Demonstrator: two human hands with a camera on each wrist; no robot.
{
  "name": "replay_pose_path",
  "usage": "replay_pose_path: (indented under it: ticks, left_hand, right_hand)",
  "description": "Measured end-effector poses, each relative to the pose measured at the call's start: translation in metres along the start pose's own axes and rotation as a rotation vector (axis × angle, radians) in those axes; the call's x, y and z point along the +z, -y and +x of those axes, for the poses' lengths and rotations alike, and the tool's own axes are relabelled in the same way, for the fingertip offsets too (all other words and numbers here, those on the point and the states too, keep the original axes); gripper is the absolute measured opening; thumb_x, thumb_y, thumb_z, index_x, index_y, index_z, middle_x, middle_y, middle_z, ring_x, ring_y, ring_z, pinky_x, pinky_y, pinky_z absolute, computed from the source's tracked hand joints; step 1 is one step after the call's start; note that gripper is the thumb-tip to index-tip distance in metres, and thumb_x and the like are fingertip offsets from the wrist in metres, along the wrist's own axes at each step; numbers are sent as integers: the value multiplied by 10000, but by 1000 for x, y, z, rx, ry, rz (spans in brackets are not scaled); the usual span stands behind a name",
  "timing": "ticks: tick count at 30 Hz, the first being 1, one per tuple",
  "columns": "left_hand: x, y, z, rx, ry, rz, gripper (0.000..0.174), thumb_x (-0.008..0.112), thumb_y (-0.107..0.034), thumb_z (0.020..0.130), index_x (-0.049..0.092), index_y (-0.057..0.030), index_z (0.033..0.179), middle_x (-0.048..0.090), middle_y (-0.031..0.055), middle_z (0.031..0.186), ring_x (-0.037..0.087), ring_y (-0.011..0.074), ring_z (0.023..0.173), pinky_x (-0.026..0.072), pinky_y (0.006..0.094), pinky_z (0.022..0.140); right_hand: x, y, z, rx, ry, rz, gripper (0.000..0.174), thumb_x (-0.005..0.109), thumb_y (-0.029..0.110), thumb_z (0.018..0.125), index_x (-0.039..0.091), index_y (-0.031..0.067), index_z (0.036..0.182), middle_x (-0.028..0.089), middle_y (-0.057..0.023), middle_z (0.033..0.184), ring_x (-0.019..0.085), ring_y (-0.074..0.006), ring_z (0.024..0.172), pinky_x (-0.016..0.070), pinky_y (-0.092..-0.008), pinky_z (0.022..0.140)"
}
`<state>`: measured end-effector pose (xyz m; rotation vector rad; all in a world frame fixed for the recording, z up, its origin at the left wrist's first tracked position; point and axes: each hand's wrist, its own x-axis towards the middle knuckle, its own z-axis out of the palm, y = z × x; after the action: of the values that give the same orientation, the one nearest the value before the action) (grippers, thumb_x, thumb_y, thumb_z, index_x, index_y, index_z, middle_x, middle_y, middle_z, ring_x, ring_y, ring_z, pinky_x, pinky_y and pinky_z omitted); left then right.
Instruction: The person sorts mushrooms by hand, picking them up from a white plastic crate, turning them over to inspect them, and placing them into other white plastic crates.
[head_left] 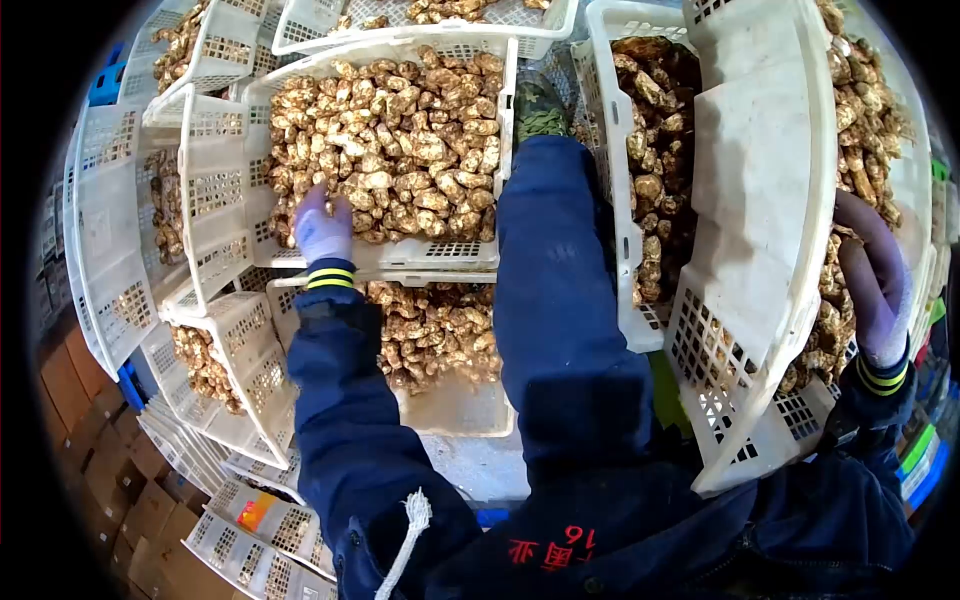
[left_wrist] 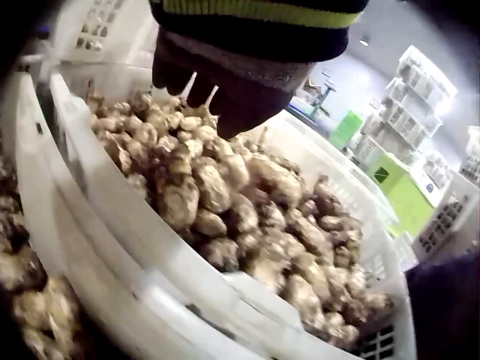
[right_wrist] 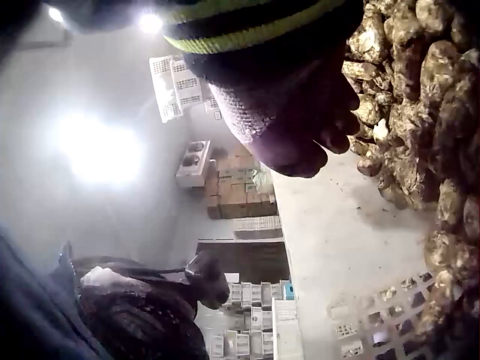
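My gloved left hand (head_left: pixel 325 232) reaches over the near left part of a white crate (head_left: pixel 370 258) heaped with knobbly brown-and-cream mushrooms (head_left: pixel 400 140). Its fingertips are right at the pile, spread apart in the left wrist view. My gloved right hand (head_left: pixel 878 285) is at the far right, inside another white crate (head_left: pixel 755 180) whose tall wall rises between it and my body. Finger and thumb bend toward the mushrooms (head_left: pixel 860 110) there, with a gap between their tips. In the right wrist view the fingertips overlap the edge of that pile (right_wrist: pixel 405 105).
Below the left crate sits another mushroom crate (head_left: pixel 440 330). A crate of darker mushrooms (head_left: pixel 650 180) stands to the right of my leg (head_left: pixel 560 300). More white crates (head_left: pixel 105 200) line the left, above cardboard boxes (head_left: pixel 150 530). Another person's dark clothing (right_wrist: pixel 135 307) shows in the right wrist view.
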<state>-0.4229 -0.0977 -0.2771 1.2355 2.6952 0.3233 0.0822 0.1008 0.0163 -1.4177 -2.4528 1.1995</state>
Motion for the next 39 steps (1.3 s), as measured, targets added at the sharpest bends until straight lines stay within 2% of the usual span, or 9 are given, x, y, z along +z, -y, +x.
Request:
replay_pose_path:
  ticks: [6, 8, 15, 21, 25, 28, 32, 35, 39]
  left_hand:
    - [46, -99, -62, 459, -77, -183, 353, 671, -186, 835, 622, -42, 1154, 630, 159, 1209, 580, 325, 1150, 480, 445, 966]
    - [45, -132, -78, 515, 215, -43, 393, 649, -149, 818, 577, -39, 1189, 599, 156, 1228, 538, 338, 1176, 455, 456, 984]
    - [34, -128, -110, 345, 366, -506, 398, 602, -142, 851, 554, -14, 1225, 596, 213, 1177, 598, 363, 1049, 479, 439, 926]
    - [67, -145, -75, 620, 168, 59, 597, 684, -172, 749, 496, -72, 1307, 539, 133, 1276, 494, 333, 1177, 436, 433, 952]
    - [52, -158, -54, 490, 474, 199, 494, 665, -180, 792, 546, -159, 1271, 585, 100, 1221, 558, 297, 1133, 482, 453, 884]
    - [53, -115, -24, 346, 313, 180, 342, 673, -194, 822, 661, -157, 1161, 664, 123, 1034, 661, 269, 895, 540, 383, 787]
    - [11, -27, 2, -351, 244, -354, 437, 660, -253, 873, 599, -96, 1276, 615, 172, 1237, 638, 305, 1043, 508, 381, 927]
    - [4, 14, 2, 82, -128, 8, 545, 677, -306, 858, 537, -57, 1322, 521, 210, 1367, 484, 384, 1262, 401, 441, 1064]
    - [26, -47, 5, 179, -2, 270, 606, 622, -364, 882, 458, -100, 1401, 427, 172, 1463, 365, 394, 1360, 275, 488, 1143]
  right_hand:
    - [1, 5, -3, 57, -14, -3, 395, 473, 166, 966, 535, -45, 1294, 569, -182, 1300, 496, -270, 1263, 333, -389, 1089]
    - [1, 6, -2, 44, -4, -9, 397, 471, 163, 965, 533, -46, 1296, 568, -183, 1300, 496, -270, 1262, 332, -387, 1089]
    - [-1, 5, -1, 34, 34, -20, 409, 476, 172, 957, 531, -51, 1296, 568, -188, 1299, 499, -278, 1261, 337, -390, 1081]
    - [4, 8, 1, 57, 10, 25, 398, 472, 168, 955, 545, -46, 1282, 582, -183, 1278, 523, -281, 1233, 356, -399, 1070]
    - [3, 3, 1, 36, -1, 17, 395, 461, 149, 945, 546, -43, 1280, 584, -180, 1280, 531, -278, 1225, 366, -396, 1063]
    - [1, 8, 1, 25, 11, -1, 393, 454, 134, 940, 547, -40, 1280, 585, -182, 1280, 533, -277, 1225, 371, -393, 1061]
    - [0, 8, 0, 8, 7, -80, 394, 455, 138, 946, 544, -40, 1286, 587, -186, 1277, 534, -281, 1226, 375, -395, 1060]
    - [-1, 3, 1, 27, 35, -123, 401, 459, 167, 965, 533, -43, 1299, 583, -187, 1282, 529, -275, 1228, 375, -393, 1058]
    - [4, 6, 1, 27, 24, 25, 407, 479, 187, 973, 527, -42, 1305, 581, -181, 1280, 518, -274, 1237, 356, -392, 1068]
